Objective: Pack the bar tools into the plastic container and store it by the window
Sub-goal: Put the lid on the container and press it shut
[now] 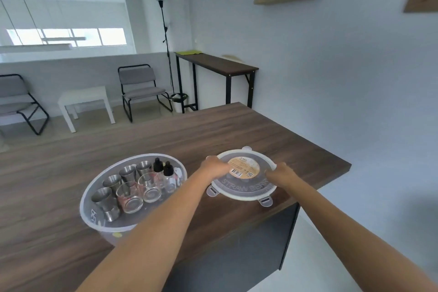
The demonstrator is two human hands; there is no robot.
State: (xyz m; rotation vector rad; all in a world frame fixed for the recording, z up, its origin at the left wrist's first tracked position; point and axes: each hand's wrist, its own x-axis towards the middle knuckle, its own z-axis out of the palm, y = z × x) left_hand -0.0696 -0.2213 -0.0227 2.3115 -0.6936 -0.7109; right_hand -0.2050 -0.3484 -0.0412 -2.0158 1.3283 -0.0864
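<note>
A round clear plastic container [94, 218] stands on the wooden counter [213, 130], left of my arms. Inside it are several steel jiggers [111, 182], two glass cups [129, 198] and two small dropper bottles with black caps [168, 174]. To its right the round clear lid [244, 187], with a tan label and clip tabs, lies flat near the counter's right edge. My left hand [214, 166] grips the lid's left rim. My right hand [282, 173] grips its right rim.
The counter ends just right of the lid [341, 166]. Beyond it stand a narrow dark table [220, 64] by the wall, a floor lamp [166, 38], two grey chairs [139, 87] and a white stool [85, 99]. A window [71, 37] is far back left.
</note>
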